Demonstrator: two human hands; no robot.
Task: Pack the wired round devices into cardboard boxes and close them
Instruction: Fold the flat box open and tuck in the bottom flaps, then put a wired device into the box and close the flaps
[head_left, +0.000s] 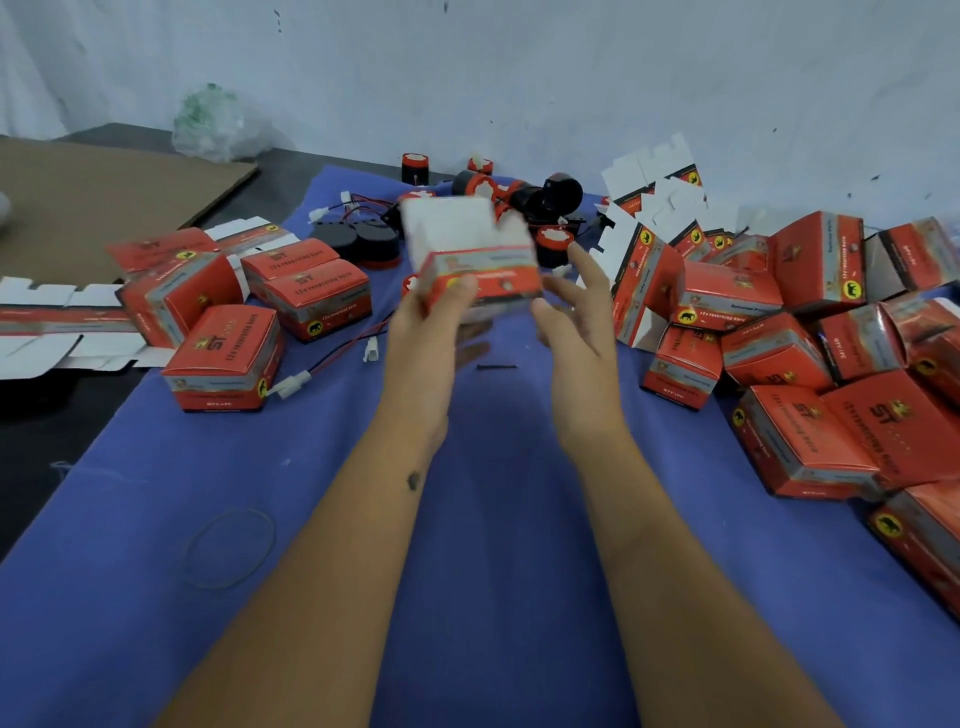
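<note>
A red cardboard box with its white flaps open upward is held above the blue cloth, blurred by motion. My left hand grips it from below, thumb on its front face. My right hand is beside the box's right side with fingers spread and relaxed, at most touching the box. Several black and red round devices with red and black wires lie in a heap behind the box. Two black round devices lie to the left of it.
Several closed red boxes stand at the left, and a large pile of red boxes lies at the right. Flat unfolded cartons lie at far left, more at the back right. A loose wire with white connector and a rubber band lie on the cloth.
</note>
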